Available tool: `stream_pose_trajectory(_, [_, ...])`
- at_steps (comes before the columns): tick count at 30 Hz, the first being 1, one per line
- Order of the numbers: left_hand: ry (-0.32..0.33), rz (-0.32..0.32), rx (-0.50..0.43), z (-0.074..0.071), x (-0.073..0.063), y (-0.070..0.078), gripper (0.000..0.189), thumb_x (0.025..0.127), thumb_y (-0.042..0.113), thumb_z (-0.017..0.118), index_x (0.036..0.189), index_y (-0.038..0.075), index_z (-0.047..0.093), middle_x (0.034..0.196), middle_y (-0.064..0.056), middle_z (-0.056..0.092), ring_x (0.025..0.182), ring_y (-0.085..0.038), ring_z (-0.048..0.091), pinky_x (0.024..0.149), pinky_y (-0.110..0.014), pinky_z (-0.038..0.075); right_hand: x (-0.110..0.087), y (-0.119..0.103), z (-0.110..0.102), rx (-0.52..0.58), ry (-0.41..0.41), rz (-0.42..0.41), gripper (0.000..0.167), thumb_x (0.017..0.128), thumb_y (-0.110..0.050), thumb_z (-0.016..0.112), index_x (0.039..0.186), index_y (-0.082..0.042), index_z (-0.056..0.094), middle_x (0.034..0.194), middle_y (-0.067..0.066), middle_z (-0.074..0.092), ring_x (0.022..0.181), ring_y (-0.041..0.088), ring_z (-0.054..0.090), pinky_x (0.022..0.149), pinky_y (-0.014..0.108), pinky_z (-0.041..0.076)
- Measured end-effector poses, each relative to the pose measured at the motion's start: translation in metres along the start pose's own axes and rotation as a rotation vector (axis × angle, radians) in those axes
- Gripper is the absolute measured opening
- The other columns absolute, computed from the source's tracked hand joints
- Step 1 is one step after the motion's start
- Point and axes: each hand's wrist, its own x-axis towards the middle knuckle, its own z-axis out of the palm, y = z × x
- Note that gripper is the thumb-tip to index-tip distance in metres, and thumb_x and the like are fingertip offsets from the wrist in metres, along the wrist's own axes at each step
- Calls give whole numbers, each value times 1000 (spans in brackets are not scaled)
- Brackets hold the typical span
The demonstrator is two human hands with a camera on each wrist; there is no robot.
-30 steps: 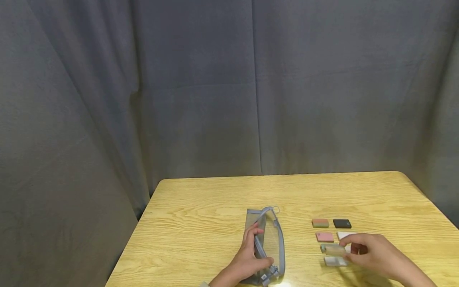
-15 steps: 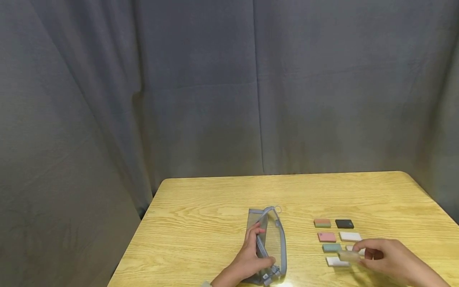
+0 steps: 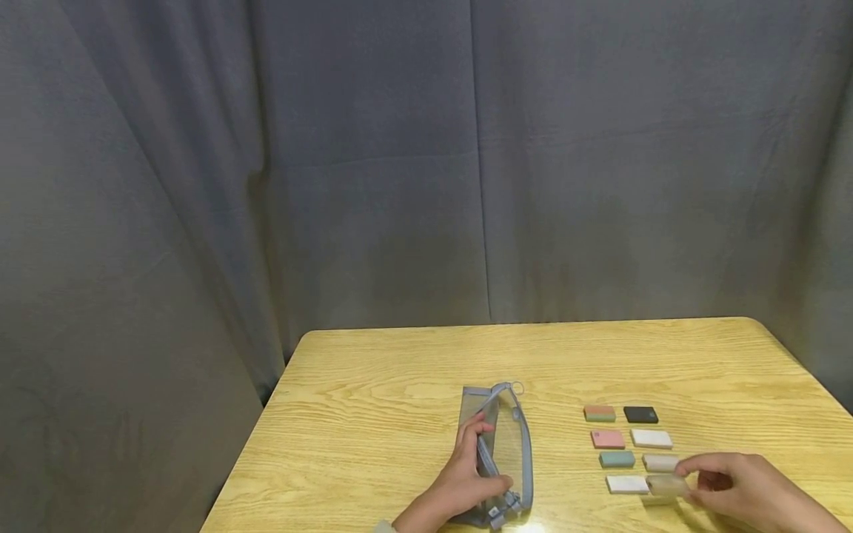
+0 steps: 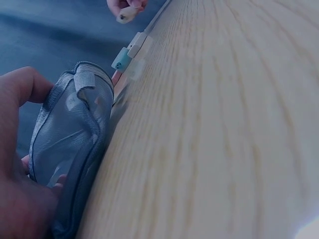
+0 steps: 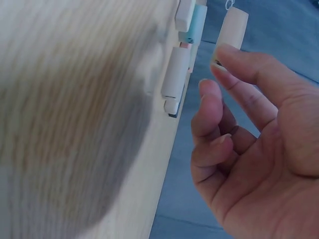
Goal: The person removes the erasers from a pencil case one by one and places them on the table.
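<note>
At the table's front middle, my left hand (image 3: 460, 485) holds a grey-blue mesh zip pouch (image 3: 525, 459), thumb and fingers spread along its unzipped mouth. In the left wrist view the pouch (image 4: 65, 124) leans against the curled fingers. My right hand (image 3: 746, 485) pinches a cream block-shaped eraser (image 3: 666, 486) by one end between thumb and index finger. The right wrist view shows this eraser (image 5: 233, 29) raised off the table, the other fingers curled below it. Just left of it lies a white eraser (image 3: 627, 485), and behind it an off-white one (image 3: 660, 463).
Two columns of erasers run back from there: teal (image 3: 617, 460), pink (image 3: 608, 440), white (image 3: 651, 439), black (image 3: 641, 414) and orange-green (image 3: 600, 414). The wooden table (image 3: 373, 414) ends at a grey curtain (image 3: 373, 185).
My right hand has carried the cream eraser rightward and toward the front, from over the teal eraser to beside the front white one. The left hand stays on the pouch.
</note>
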Motion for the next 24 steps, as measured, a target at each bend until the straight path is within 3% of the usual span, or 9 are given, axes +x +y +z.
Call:
stream_pose_trajectory(8, [3, 1, 15, -1, 2, 2, 76, 78, 26, 73, 141, 17, 33, 166, 0, 11, 148, -50, 17, 105, -70, 33, 3, 4, -1, 33, -95, 107, 25, 89, -15, 75, 109, 1, 72, 79, -15, 63, 68, -3, 47, 59, 23, 44])
stream_pose_trajectory(17, [20, -7, 7, 1, 2, 1, 75, 78, 27, 75, 140, 18, 34, 166, 1, 13, 147, -48, 22, 107, -67, 34, 3, 2, 2, 77, -117, 242, 29, 89, -14, 77, 113, 0, 72, 85, -3, 65, 70, 1, 48, 63, 23, 45])
stream_pose_trajectory(24, [28, -32, 5, 2, -1, 4, 74, 77, 27, 74, 140, 19, 35, 165, 2, 13, 147, -49, 22, 104, -68, 36, 4, 4, 6, 7, -102, 360, 26, 86, -13, 79, 110, -6, 73, 83, -3, 63, 72, 11, 49, 66, 27, 44])
